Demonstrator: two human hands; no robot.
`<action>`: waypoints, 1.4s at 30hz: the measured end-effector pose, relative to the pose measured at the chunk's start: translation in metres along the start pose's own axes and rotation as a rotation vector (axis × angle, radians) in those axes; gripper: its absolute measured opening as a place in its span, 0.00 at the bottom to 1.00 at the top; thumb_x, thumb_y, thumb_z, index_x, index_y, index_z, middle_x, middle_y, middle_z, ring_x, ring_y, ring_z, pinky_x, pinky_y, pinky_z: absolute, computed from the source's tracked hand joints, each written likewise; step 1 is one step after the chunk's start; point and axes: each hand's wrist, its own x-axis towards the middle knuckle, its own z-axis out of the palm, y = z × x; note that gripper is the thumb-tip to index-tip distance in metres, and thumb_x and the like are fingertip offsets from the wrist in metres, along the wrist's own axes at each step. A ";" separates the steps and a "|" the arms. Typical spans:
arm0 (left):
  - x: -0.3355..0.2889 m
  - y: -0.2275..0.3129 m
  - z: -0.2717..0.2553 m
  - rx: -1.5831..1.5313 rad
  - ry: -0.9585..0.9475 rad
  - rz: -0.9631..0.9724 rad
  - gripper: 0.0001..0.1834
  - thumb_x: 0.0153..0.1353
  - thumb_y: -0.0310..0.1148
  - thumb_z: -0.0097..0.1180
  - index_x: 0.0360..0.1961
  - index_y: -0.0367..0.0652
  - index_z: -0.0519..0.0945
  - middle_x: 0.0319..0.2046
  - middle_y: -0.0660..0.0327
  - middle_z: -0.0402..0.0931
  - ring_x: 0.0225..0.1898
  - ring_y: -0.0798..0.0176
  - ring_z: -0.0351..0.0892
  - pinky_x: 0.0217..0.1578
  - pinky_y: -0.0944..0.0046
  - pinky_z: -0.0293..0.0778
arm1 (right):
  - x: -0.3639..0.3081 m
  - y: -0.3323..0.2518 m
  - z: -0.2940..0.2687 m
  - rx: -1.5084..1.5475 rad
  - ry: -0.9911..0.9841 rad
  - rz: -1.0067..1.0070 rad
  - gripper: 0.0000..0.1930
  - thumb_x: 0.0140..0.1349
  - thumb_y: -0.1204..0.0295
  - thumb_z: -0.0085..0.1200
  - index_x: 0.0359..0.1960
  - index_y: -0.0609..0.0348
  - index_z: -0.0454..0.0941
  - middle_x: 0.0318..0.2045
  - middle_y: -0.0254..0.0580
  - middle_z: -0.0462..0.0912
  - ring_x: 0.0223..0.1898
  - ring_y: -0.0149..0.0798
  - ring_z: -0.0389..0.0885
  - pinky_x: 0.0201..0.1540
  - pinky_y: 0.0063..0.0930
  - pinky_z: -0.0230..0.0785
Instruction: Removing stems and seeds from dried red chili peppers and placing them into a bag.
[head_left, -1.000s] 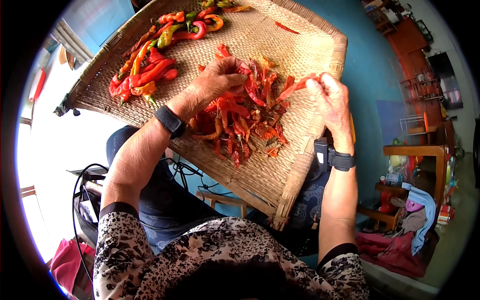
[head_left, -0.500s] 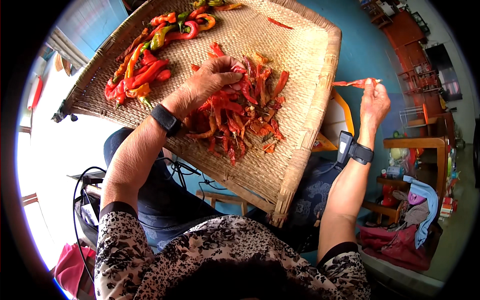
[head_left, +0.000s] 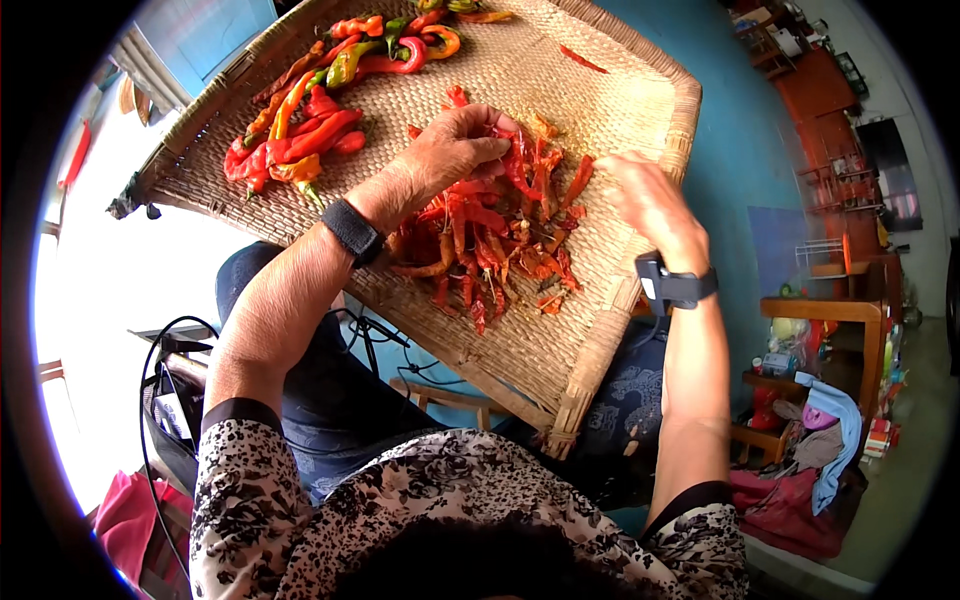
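A woven wicker tray [head_left: 610, 110] lies tilted across my lap. At its middle is a pile of dried red chili peppers [head_left: 480, 225], wrinkled and partly broken, with seeds and flakes around them. My left hand [head_left: 458, 145] is over the far edge of this pile, thumb and fingers pinched on a dried red chili pepper [head_left: 518, 162]. My right hand [head_left: 655, 205] is above the tray's right side, smeared by motion; whether anything is in its fingers cannot be seen. Fresher red, orange and green chili peppers [head_left: 310, 135] lie heaped at the tray's far left.
A single thin red chili [head_left: 583, 60] lies apart near the tray's far right. Black cables [head_left: 370, 335] hang below the near edge beside a small wooden stool [head_left: 440, 395]. To the right stands a wooden chair [head_left: 825, 310] with clothes on it; a black bag [head_left: 175, 400] is at left.
My right hand has moved left from beyond the tray's edge to over it; the dried chili it held is no longer visible. My left hand keeps its place at the pile.
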 end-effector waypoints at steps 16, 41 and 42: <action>0.004 0.005 -0.010 0.084 0.037 0.042 0.10 0.65 0.33 0.51 0.44 0.40 0.74 0.36 0.65 0.75 0.40 0.73 0.75 0.45 0.71 0.74 | 0.026 0.003 0.027 -0.140 -0.383 0.011 0.11 0.55 0.82 0.44 0.39 0.59 0.74 0.36 0.50 0.73 0.42 0.53 0.75 0.44 0.44 0.68; 0.006 0.004 -0.012 0.113 0.063 0.048 0.10 0.65 0.33 0.49 0.44 0.41 0.74 0.37 0.65 0.75 0.38 0.73 0.74 0.44 0.70 0.73 | -0.008 0.016 -0.004 0.297 0.297 0.503 0.07 0.59 0.77 0.53 0.38 0.54 0.70 0.21 0.43 0.78 0.22 0.32 0.78 0.23 0.27 0.70; 0.007 0.005 -0.010 0.140 0.070 0.055 0.10 0.65 0.33 0.49 0.44 0.41 0.74 0.37 0.65 0.75 0.38 0.74 0.74 0.44 0.70 0.73 | -0.025 0.034 -0.005 0.188 0.360 0.507 0.09 0.59 0.76 0.54 0.40 0.54 0.70 0.21 0.42 0.79 0.21 0.28 0.78 0.21 0.25 0.69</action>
